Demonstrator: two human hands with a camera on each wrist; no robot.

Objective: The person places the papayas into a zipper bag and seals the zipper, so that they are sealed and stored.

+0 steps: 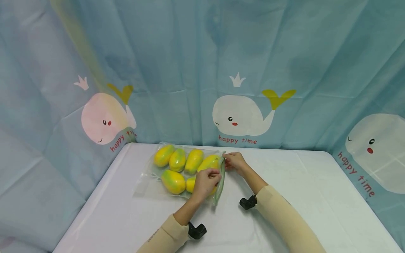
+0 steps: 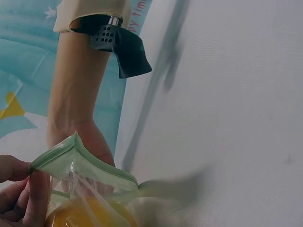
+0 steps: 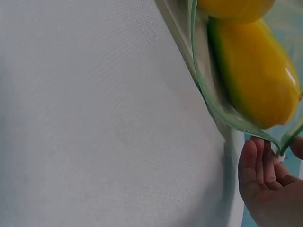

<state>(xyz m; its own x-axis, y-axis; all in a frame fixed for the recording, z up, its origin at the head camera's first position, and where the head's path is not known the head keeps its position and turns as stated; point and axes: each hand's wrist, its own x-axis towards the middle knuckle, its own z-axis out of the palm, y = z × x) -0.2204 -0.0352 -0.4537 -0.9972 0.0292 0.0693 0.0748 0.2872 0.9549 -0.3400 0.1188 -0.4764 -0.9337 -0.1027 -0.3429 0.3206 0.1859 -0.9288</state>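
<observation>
A clear zip bag (image 1: 148, 184) lies on the table with several glossy yellow-green fruits (image 1: 173, 182) inside, shaped like mangoes or papayas. Its green zip edge (image 1: 220, 188) faces right, and the two sides of the mouth stand apart in the wrist views. My left hand (image 1: 206, 182) is over the near part of the bag, pinching the green edge between thumb and fingers in the left wrist view. At the far corner of the mouth, my right hand (image 1: 235, 162) pinches the edge, where a small white piece (image 3: 281, 158) shows between the fingers. My left hand hides part of the nearest fruits.
The white table (image 1: 303, 196) extends to the right and in front of the bag. A blue curtain (image 1: 177, 116) printed with whales hangs right behind the table. Black wrist mounts (image 1: 197, 231) stick out from the beige sleeves.
</observation>
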